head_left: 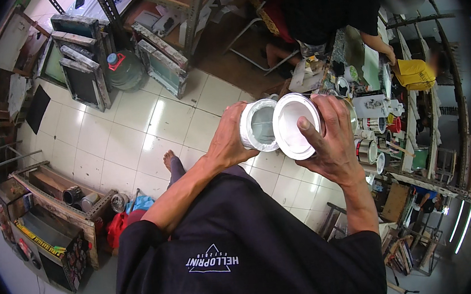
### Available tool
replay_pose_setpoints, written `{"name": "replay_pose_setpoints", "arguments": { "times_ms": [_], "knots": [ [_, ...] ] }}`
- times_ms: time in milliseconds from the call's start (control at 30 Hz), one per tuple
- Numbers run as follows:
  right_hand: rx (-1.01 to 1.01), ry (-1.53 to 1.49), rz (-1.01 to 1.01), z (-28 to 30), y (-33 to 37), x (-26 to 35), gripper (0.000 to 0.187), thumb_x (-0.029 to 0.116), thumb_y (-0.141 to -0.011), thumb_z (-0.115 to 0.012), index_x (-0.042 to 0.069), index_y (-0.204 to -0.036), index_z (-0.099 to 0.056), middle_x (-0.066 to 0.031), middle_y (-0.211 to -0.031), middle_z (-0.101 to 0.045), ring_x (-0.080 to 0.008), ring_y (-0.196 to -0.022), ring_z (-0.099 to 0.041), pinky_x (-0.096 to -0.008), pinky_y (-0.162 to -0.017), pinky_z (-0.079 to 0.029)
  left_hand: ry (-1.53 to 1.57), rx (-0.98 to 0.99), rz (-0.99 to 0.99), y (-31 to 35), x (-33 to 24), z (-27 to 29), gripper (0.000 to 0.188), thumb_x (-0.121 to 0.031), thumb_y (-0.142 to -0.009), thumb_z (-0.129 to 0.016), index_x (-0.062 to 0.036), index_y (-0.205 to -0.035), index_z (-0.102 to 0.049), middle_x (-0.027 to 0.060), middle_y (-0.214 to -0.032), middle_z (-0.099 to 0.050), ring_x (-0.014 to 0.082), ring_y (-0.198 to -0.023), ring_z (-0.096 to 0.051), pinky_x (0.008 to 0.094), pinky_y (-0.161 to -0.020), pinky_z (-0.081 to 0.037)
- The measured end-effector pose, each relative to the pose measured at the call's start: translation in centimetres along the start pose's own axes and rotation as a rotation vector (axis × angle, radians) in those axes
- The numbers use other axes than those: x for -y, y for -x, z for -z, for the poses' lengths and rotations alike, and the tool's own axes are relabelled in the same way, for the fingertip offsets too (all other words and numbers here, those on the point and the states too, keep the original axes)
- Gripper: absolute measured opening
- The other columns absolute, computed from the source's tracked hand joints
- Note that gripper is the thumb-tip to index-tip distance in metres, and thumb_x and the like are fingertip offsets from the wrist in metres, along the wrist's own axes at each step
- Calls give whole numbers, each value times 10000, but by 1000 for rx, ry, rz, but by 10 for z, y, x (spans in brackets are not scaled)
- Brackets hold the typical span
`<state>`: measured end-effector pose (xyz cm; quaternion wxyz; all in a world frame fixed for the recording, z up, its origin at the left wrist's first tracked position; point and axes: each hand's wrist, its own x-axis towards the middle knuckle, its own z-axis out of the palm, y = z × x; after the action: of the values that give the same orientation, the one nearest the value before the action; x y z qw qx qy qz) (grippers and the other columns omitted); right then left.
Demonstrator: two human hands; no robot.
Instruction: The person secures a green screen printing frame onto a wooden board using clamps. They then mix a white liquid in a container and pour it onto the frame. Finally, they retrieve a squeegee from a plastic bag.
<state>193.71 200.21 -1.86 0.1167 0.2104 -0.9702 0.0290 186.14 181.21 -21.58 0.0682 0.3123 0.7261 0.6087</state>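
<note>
My left hand (229, 139) is wrapped round a white plastic jar (244, 128), whose open mouth faces up at me. Its inside looks greyish, and I cannot tell how much it holds. A round white lid (291, 133) is gripped in my right hand (334, 137), thumb across its inner face and fingers behind the rim. The lid is tilted beside the jar's mouth, its edge overlapping or touching the jar's rim; which of the two I cannot tell. Both are held up in front of my body, above the tiled floor (188, 123).
Several paint tins (365, 150) and tubs crowd a worktable at the right. Another person (330, 7) works there beside a yellow cloth (414, 75). Framed screens (84, 82) and a water jug (126, 72) stand at the back left. A wooden shelf unit (61, 189) stands at the left.
</note>
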Motion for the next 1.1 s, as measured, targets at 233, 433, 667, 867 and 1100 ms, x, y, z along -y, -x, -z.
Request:
{"name": "replay_pose_setpoints", "arguments": {
  "times_ms": [233,433,667,867,1100],
  "knots": [
    [11,30,5,5,0,1,1022,267,-684,-938,424,-1574,-461,-171,-1469,-452,-414,-1319,-482,-593,-1085,-418,37,13,20,0,-1,-5,919,-223,-603,-993,-7,-1374,-541,187,-1307,-591,376,-1240,-611,438,-1081,-499],
    [29,54,3,10,1,2,1032,233,-657,-945,444,-1555,-482,-170,-1446,-458,-412,-1294,-491,-588,-1072,-427,-21,34,12,0,0,-9,937,-252,-595,-1001,-13,-1378,-545,178,-1303,-600,362,-1226,-623,434,-1062,-510],
    [20,67,-3,18,1,6,985,219,-672,-934,448,-1533,-512,-168,-1413,-474,-404,-1270,-503,-584,-1063,-433,-15,-7,15,10,7,-22,982,-297,-602,-999,-6,-1412,-526,216,-1415,-566,401,-1379,-526,482,-1223,-370],
    [19,65,6,20,-1,5,933,228,-703,-921,447,-1520,-529,-166,-1403,-477,-403,-1259,-508,-583,-1051,-445,-56,77,35,6,8,-21,1001,-308,-603,-999,-9,-1430,-520,233,-1422,-556,411,-1424,-483,498,-1268,-312],
    [23,89,8,20,1,5,901,248,-739,-905,454,-1527,-520,-166,-1396,-480,-400,-1256,-511,-581,-1049,-448,-54,81,5,4,7,-23,1001,-320,-618,-996,3,-1431,-509,234,-1405,-563,412,-1417,-484,478,-1273,-318]
  ]
}}
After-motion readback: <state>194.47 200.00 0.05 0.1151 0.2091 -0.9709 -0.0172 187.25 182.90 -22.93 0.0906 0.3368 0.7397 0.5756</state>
